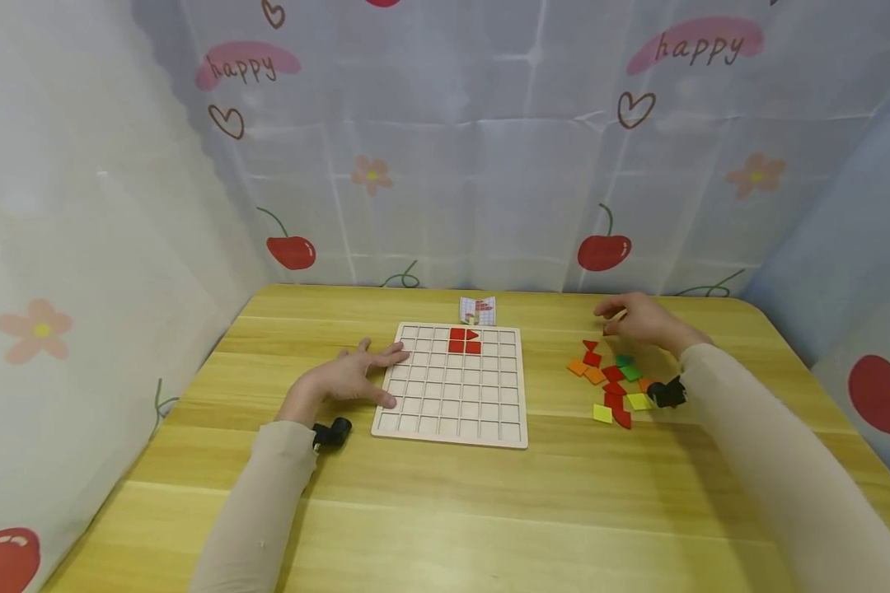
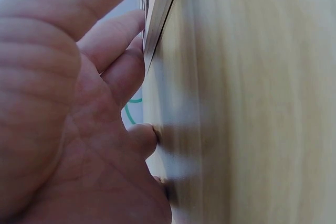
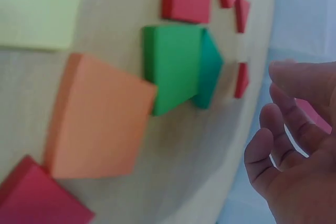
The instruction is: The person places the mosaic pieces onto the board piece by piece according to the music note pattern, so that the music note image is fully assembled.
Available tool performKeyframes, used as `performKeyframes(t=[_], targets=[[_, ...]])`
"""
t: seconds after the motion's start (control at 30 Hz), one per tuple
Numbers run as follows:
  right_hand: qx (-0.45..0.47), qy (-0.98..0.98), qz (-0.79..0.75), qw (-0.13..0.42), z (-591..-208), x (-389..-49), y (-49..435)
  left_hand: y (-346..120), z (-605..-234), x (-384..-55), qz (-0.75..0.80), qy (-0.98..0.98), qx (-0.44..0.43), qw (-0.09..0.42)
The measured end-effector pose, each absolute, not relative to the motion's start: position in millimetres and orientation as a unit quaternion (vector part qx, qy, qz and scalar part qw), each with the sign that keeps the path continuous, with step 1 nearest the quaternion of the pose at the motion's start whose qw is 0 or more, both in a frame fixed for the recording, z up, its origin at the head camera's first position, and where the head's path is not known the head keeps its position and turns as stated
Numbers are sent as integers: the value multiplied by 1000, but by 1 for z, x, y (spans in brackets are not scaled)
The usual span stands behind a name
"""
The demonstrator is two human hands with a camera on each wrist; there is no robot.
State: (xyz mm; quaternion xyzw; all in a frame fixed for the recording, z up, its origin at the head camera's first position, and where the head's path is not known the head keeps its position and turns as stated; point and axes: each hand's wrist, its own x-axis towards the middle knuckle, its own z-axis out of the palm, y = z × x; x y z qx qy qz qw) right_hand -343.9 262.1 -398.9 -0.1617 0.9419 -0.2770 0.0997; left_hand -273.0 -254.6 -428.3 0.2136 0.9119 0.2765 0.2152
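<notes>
My left hand, fingers spread, rests at the left edge of a pale wooden grid board. In the left wrist view its fingers reach the board's edge, while other fingertips touch the table. Near the board's top lie red tiles: squares on the left and a triangle at the upper right. Beyond the scattered pieces my right hand hovers with fingers loosely bent and thumb apart. A small red piece lies close by its fingertips. Something pink shows between those fingers; I cannot tell whether they hold it.
A small printed picture card lies behind the board. Right of the board are loose pieces, among them a green one, an orange one and a yellow one. A patterned curtain stands at the table's back edge.
</notes>
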Motion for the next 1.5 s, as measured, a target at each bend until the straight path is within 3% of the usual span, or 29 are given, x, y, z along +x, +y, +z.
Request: performKeyframes(t=[0.33, 1.07, 1.5], targets=[[-137, 940, -279, 142, -418, -343, 268, -252, -426, -271, 275, 912, 211, 220], [-167, 952, -238, 97, -408, -347, 260, -251, -422, -268, 281, 912, 203, 219], [-215, 942, -236, 99, -397, -345, 210, -252, -423, -269, 278, 913, 203, 219]])
